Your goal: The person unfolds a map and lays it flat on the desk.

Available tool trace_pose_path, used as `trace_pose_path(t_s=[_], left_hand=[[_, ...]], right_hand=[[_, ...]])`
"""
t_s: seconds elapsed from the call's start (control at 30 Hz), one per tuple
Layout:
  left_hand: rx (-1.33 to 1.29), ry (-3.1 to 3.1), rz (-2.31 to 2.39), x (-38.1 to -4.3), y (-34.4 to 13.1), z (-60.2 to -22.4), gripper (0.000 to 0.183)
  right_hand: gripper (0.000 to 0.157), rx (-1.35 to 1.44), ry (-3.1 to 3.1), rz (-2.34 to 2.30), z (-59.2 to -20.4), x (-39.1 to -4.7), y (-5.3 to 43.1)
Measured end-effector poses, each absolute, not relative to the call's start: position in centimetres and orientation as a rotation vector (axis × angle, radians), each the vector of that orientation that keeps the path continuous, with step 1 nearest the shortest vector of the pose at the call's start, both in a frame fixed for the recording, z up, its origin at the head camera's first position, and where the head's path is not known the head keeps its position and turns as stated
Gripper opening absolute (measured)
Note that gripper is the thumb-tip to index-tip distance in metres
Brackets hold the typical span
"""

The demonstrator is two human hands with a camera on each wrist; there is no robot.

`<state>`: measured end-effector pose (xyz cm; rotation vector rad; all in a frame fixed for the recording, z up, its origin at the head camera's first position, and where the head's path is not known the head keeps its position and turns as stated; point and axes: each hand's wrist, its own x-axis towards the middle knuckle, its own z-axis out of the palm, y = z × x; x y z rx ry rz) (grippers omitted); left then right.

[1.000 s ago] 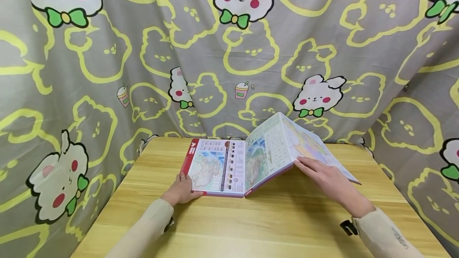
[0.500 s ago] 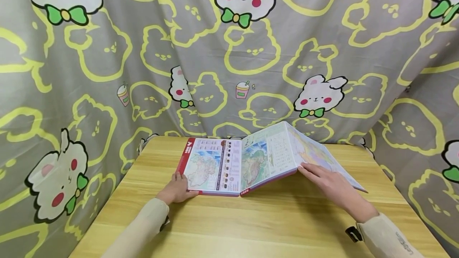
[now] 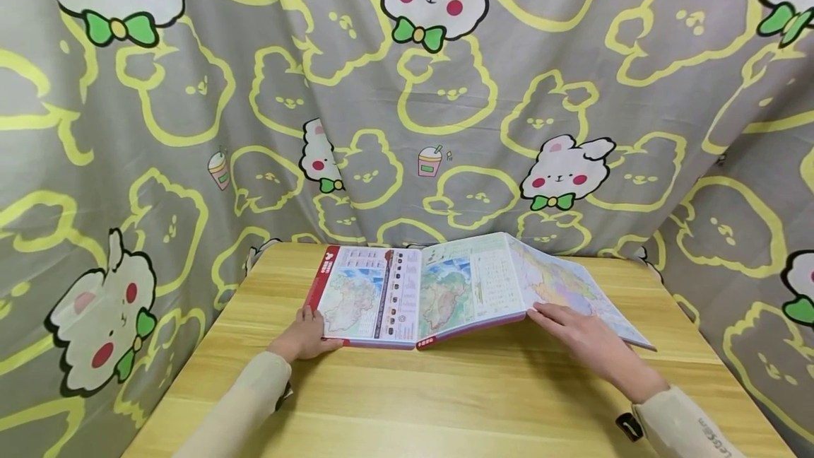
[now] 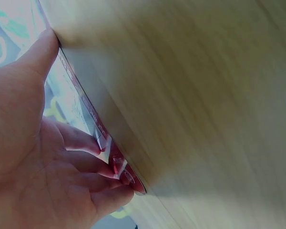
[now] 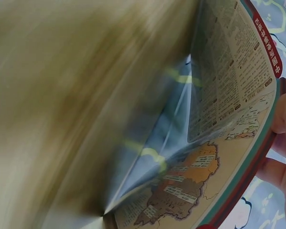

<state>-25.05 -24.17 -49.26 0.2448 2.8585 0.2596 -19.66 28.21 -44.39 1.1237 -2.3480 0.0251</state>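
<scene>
A folding map (image 3: 351, 306) with printed panels lies open across the table. Its left panel is flat, while the middle and right panels rise to a low ridge. My left hand (image 3: 304, 333) holds the left panel's near corner, thumb along the front edge and fingers at the red left edge. The left wrist view shows those fingertips (image 4: 126, 191) bent against the red strip (image 4: 128, 179). At the near end of the ridge, my right hand (image 3: 588, 341) grips the fold. From below, the right wrist view shows the map's printed underside (image 5: 195, 176) and fingers (image 5: 276, 171) at its edge.
The wooden table (image 3: 432, 401) extends in front of the map and to both sides. A grey curtain (image 3: 375, 101) with rabbit prints hangs close behind and around the table. The right panel's lower corner reaches toward the table's right side.
The ridge has sunk lower and the panels have spread flatter. My left hand has slid left with the left panel; my right hand has moved slightly down with the fold.
</scene>
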Motion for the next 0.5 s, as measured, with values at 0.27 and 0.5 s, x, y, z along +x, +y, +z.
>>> trace_pose_path(t_s=[0.27, 0.5], left_hand=[[0.263, 2.850, 0.280, -25.1, -24.9, -48.7, 0.095], [0.229, 2.830, 0.268, -25.4, -25.7, -48.6, 0.096]], right_hand=[[0.070, 1.142, -2.430, 0.027, -45.1, -19.4, 28.0], [0.067, 1.176, -2.470, -0.027, -46.1, -19.4, 28.0]])
